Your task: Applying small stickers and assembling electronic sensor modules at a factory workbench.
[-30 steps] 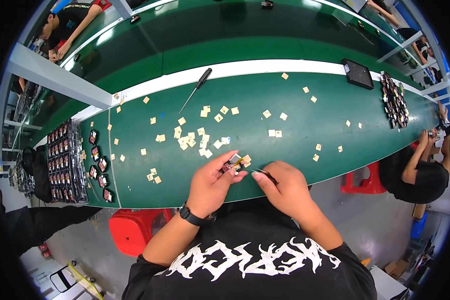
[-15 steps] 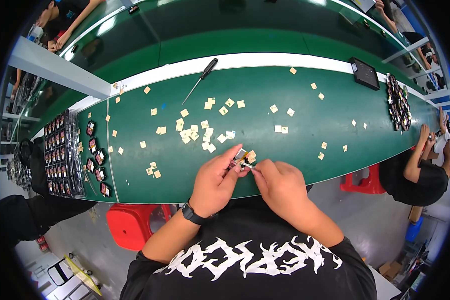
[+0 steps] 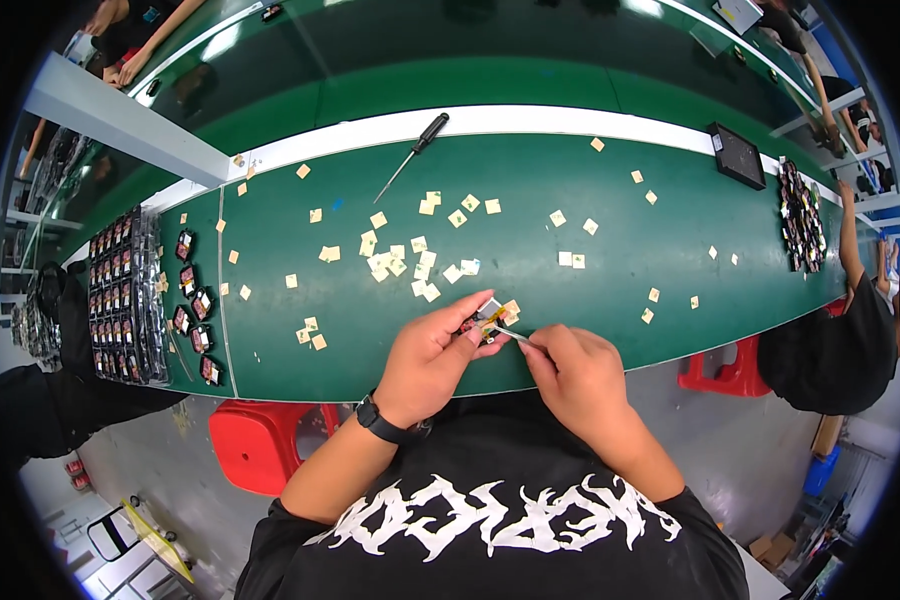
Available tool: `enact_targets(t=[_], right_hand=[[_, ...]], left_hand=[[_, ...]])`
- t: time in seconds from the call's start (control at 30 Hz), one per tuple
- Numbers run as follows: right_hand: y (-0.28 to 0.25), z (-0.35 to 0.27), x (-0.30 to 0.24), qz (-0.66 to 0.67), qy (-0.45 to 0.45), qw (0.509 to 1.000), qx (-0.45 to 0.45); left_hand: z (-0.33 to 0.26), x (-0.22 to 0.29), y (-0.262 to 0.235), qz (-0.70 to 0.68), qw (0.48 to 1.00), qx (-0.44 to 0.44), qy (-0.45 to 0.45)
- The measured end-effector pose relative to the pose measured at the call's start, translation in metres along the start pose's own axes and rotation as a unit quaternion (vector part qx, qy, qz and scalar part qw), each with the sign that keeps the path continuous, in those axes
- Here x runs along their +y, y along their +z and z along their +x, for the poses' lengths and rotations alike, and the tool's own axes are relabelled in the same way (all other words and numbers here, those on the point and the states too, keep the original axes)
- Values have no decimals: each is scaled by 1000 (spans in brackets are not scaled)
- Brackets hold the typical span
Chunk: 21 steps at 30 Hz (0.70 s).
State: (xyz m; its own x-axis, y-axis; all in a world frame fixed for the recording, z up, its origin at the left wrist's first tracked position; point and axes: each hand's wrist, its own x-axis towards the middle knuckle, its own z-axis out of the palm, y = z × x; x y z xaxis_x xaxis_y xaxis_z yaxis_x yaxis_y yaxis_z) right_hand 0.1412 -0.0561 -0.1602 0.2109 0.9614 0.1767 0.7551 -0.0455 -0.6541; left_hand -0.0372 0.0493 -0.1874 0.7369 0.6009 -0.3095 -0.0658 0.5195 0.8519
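Note:
Near the table's front edge, my left hand [image 3: 425,362] grips a small black electronic module [image 3: 483,326] between thumb and fingers. A silver plate and an orange flex strip show on it, and a pale yellow square sits at its right end. My right hand [image 3: 582,372] pinches a thin metal tool [image 3: 513,334], possibly tweezers, with its tip at the module. Fingers hide part of both. Beyond my hands, several pale yellow square pieces [image 3: 419,244] lie scattered on the green table [image 3: 510,165].
A black-handled screwdriver [image 3: 413,155] lies at the back. On the left are a tray of modules [image 3: 128,300] and several loose black modules [image 3: 202,303]. At the far right stand a black tray [image 3: 738,157] and a pile of modules [image 3: 802,215]. Red stools [image 3: 253,447] stand below; co-workers sit nearby.
The right hand has drawn slightly to the right, showing more of the metal tool and the orange strip. The left hand keeps its hold on the module. The whole view has shifted a little.

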Motion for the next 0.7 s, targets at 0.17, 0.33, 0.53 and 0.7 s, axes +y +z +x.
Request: enact_targets(t=[0.17,0.33,0.53,0.7], right_hand=[[-3,3,-1,-111,-83,990,-40],[-6,5,6,-103,-136,984,-44],[-9,6,17,-61,-183,980,-58],[-8,2,23,-9,-180,983,-47]], left_hand=[[0,-4,-5,135,990,-24,43],[-1,5,-6,129,990,-56,32],[0,7,-8,50,994,-87,-31],[0,11,-8,16,994,-95,-50]])
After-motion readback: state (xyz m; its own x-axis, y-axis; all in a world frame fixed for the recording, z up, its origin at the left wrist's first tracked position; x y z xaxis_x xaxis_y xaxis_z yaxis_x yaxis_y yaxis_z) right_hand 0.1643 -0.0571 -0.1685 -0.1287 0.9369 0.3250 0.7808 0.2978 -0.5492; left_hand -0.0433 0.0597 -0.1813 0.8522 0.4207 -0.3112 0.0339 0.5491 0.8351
